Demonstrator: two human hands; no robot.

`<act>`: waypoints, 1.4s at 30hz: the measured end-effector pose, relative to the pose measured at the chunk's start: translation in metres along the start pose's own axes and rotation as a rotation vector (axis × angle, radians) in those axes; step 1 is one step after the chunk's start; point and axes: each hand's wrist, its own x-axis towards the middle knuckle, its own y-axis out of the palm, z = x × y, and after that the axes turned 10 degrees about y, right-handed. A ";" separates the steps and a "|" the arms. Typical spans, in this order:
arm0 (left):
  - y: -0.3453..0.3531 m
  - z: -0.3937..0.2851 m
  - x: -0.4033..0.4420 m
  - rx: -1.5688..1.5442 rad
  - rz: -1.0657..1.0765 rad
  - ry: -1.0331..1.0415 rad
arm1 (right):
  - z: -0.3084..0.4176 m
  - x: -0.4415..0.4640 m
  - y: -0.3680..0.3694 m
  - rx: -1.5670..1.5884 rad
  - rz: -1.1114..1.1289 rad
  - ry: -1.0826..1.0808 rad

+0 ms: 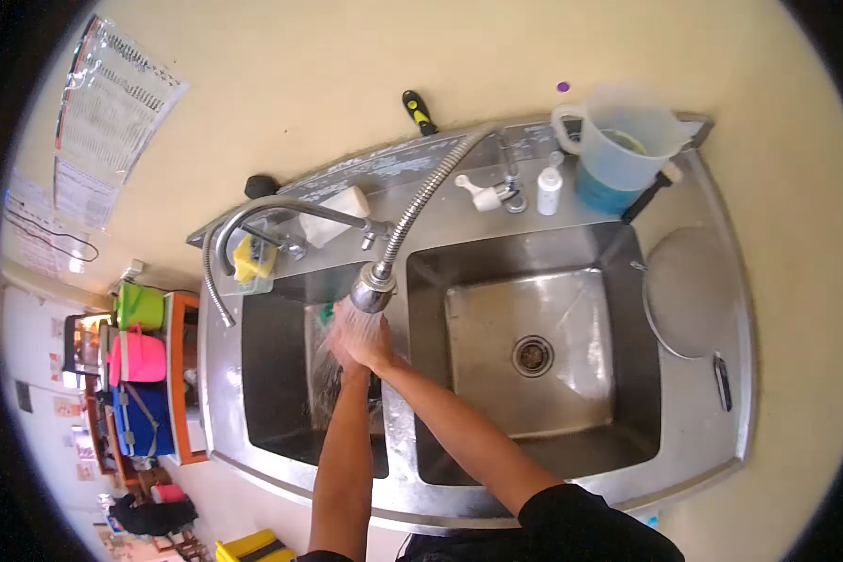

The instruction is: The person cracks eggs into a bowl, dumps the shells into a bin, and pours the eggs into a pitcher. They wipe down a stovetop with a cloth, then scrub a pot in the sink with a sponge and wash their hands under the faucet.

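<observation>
My left hand (340,339) is stretched out under the water spray, over the left sink basin (281,375). Against it, on its right side, lies my right hand (377,354), with one finger or thumb pointing up. The palms seem to touch, and falling water blurs most of the fingers. No held object shows in either hand. Just above them hangs the chrome spray head (373,288) of a coiled-hose faucet (431,187), with water running. A small green thing (326,313) beside my left fingers is too blurred to name.
The right basin (534,356) has a drain. A round mesh strainer (691,292) lies to its right. Behind stand a pitcher of blue liquid (618,169), a white bottle (549,190) and a yellow sponge (254,258) in a clear container. A curved faucet (290,204) arches over the left basin.
</observation>
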 end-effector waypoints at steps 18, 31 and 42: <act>0.011 0.082 -0.192 -0.086 0.227 -0.480 | -0.138 0.115 0.276 1.682 0.473 0.334; -0.068 0.163 -0.233 -0.177 -0.245 -0.362 | -0.141 -0.243 0.080 1.667 1.999 -0.157; -0.022 0.241 -0.704 -0.075 -0.164 -0.915 | -0.108 -0.306 -0.215 1.627 1.627 -1.096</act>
